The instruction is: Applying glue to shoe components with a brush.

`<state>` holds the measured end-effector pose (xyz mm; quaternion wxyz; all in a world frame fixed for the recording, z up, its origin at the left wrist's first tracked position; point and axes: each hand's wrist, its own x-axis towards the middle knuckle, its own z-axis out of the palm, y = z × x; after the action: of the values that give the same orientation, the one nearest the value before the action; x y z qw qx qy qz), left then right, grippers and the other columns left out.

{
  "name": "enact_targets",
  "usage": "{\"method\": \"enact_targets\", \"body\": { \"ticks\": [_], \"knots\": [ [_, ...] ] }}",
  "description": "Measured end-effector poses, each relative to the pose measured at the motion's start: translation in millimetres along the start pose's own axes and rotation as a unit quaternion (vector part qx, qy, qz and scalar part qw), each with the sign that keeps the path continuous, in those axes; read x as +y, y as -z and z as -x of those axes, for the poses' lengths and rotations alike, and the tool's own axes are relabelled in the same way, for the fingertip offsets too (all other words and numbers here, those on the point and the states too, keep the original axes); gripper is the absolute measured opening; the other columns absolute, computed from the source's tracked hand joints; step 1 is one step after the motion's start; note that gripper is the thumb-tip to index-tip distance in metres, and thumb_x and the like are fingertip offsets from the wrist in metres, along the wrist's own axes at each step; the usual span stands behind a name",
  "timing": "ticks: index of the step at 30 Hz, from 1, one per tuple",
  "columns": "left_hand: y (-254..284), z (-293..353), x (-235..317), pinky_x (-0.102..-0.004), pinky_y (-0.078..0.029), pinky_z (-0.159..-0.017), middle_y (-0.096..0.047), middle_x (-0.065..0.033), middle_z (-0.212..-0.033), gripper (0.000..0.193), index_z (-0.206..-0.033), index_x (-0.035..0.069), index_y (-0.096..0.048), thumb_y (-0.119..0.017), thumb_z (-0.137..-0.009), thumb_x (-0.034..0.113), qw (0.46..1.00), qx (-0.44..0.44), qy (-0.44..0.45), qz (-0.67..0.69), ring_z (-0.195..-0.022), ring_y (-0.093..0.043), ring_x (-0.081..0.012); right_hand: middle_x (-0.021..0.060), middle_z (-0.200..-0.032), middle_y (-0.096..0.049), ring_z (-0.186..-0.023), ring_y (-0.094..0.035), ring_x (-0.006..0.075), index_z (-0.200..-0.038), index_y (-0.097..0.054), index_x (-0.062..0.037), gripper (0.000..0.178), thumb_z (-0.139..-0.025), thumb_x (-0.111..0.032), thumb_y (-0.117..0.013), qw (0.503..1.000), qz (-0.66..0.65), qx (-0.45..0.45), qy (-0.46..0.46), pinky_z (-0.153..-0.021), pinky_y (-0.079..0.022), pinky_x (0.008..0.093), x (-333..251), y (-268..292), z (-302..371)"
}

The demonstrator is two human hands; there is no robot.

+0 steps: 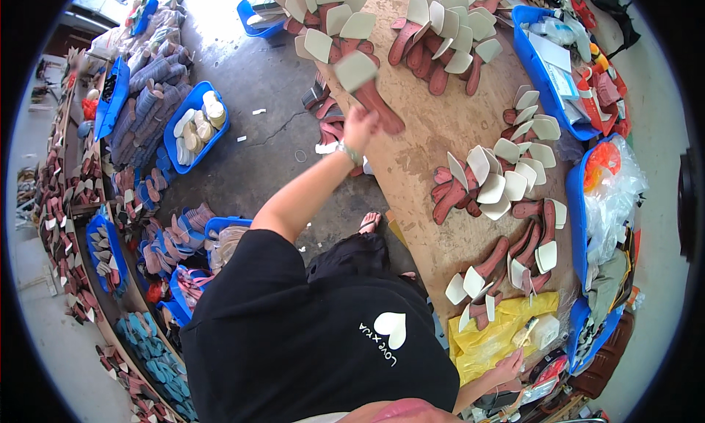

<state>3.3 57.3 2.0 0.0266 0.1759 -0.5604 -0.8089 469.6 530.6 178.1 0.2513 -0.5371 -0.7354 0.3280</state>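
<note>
My left hand, with a watch or bracelet at the wrist, is stretched out over the table's left edge. Its fingers are closed on the side of a reddish-brown shoe insole, which has a squarish cream flap at its far end. Low on the right, my right hand is above the near edge of a yellow plastic sheet. Its fingers look pinched at a pale brush-like tool, partly hard to make out. Just beyond is a small whitish container.
Several insoles with cream flaps lie in overlapping clusters on the wooden table. Blue bins with plastic bags line its right side. On the floor at left stand another blue bin and stacked soles.
</note>
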Motion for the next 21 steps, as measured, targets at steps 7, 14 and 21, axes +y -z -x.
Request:
{"method": "enact_targets", "body": {
  "ticks": [7, 14, 21],
  "knots": [
    [0.4, -155.5, -12.5, -0.0268, -0.053, -0.056, -0.060, -0.0097, -0.086, 0.022, -0.101, -0.001, -0.046, -0.063, -0.087, 0.003, 0.962, 0.203, 0.033, 0.182, -0.069, -0.066, -0.0207, -0.0093, -0.057, -0.032, -0.047, -0.025, 0.0020, -0.115, -0.064, -0.0043, 0.028, -0.093, -0.022, -0.060, 0.999, 0.012, 0.000, -0.036, -0.042, -0.017, 0.0207, -26.7, -18.2, 0.6],
    [-2.7, -175.2, -24.0, -0.0277, -0.055, -0.052, -0.063, -0.0164, -0.085, 0.019, -0.098, -0.006, -0.049, -0.063, -0.086, 0.000, 0.962, 0.251, 0.055, 0.088, -0.068, -0.069, -0.0252, -0.0105, -0.058, -0.034, -0.048, -0.026, 0.0004, -0.115, -0.064, -0.0042, 0.028, -0.093, -0.021, -0.060, 1.000, -0.016, 0.020, -0.002, -0.042, -0.017, 0.0196, -6.2, -15.5, -19.7],
    [11.6, -179.8, -26.6, -0.0286, -0.054, -0.048, -0.063, -0.0144, -0.077, 0.024, -0.095, -0.003, -0.051, -0.069, -0.081, 0.003, 0.968, 0.225, 0.030, 0.105, -0.059, -0.065, -0.0230, -0.0060, -0.069, -0.049, -0.051, -0.030, 0.0023, -0.116, -0.064, -0.0039, 0.029, -0.094, -0.021, -0.057, 1.000, -0.026, 0.014, -0.007, -0.044, -0.020, 0.0202, -49.2, -30.4, -0.8]
  ]
}}
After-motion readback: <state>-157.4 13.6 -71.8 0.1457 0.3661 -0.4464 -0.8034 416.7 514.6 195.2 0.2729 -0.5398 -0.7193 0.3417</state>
